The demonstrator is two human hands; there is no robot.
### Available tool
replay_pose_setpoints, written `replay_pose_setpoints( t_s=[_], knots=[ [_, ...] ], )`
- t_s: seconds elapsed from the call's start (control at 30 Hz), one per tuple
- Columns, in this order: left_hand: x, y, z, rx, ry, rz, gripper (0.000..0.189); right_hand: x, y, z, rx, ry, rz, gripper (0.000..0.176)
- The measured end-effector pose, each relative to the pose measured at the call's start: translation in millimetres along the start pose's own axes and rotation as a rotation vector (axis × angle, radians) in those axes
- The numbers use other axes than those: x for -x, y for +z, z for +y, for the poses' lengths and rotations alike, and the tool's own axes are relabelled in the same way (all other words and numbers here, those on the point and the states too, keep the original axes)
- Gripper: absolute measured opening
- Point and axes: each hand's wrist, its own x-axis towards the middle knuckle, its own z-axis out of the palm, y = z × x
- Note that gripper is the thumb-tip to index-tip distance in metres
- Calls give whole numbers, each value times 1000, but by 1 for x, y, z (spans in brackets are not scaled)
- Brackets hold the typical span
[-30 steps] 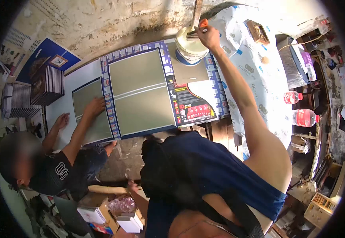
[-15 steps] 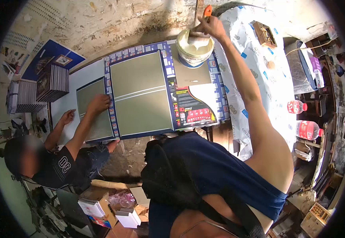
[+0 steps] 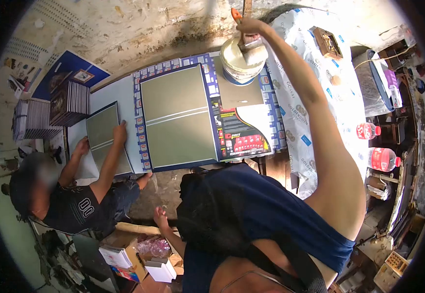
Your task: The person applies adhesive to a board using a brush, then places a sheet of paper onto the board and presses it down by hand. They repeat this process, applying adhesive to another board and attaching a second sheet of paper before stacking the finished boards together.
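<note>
My right hand [image 3: 252,27] is closed around a wide paste brush [image 3: 255,53], whose orange handle end sticks out above my fingers. The pale, coated bristles lie over the right rim of a white bucket [image 3: 241,77] with creamy paste inside. Down beside my body, my left hand [image 3: 161,219] hangs with nothing in it, its fingers loosely apart. In front of me a large grey-green cover board [image 3: 178,141] with blue edges and two white strips across its middle lies flat on the table.
At left a co-worker [image 3: 75,205] holds a smaller similar board [image 3: 102,122] with both hands. Stacks of dark books [image 3: 71,105] stand behind. Wrapped white sheeting [image 3: 290,78] carries a small wooden box [image 3: 327,43]. Red-labelled bottles [image 3: 383,159] are at right, an open carton [image 3: 134,254] below.
My right hand has tilted the brush, bringing its bristles to the bucket's right rim. My left hand has come into view. The co-worker has shifted the smaller board leftward, now gripping both sides.
</note>
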Motion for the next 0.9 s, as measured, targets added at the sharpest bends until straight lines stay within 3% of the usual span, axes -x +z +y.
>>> replay_pose_setpoints(
  t_s=[0.07,0.1,0.13,0.2,0.23,0.27,0.33,0.4,0.43,0.47,0.6,0.67,0.7,0.8,0.87,0.9],
  knots=[
    [-12,6,13,-118,220,-7,35,7,-12,-20,138,-137,72,36],
    [-17,9,20,-194,358,-1,35,7,-16,-33,242,-102,35,32],
    [-12,25,52,-308,500,73,34,11,-18,-53,347,-72,-1,31],
    [16,63,142,-405,748,176,35,3,5,-59,512,-216,175,34],
    [13,76,171,-409,736,117,37,-1,17,-68,588,-289,268,42],
    [6,86,195,-415,725,54,39,27,20,-102,670,-267,217,50],
    [-6,108,228,-508,1029,-32,54,50,52,-143,737,-355,344,44],
    [-1,128,256,-806,1181,-112,65,46,88,-173,739,-352,261,55],
    [10,134,272,-889,1153,-205,72,63,98,-200,685,-329,216,57],
    [18,139,283,-965,1122,-300,80,61,123,-205,559,-425,339,46],
    [6,140,270,-1215,1080,-400,99,59,203,-229,55,-616,442,42],
    [-21,142,251,-1197,1099,-413,106,67,227,-232,-106,-355,314,29],
    [-27,140,250,-1163,1129,-413,107,55,247,-208,-93,-370,335,28],
    [-28,138,244,-1079,1171,-435,106,61,241,-164,-27,-41,465,32],
    [-20,133,256,-1045,1153,-454,103,91,242,-183,-14,-22,783,34],
    [-24,132,254,-1018,1178,-460,101,104,253,-181,-159,-84,785,33]
  ],
)
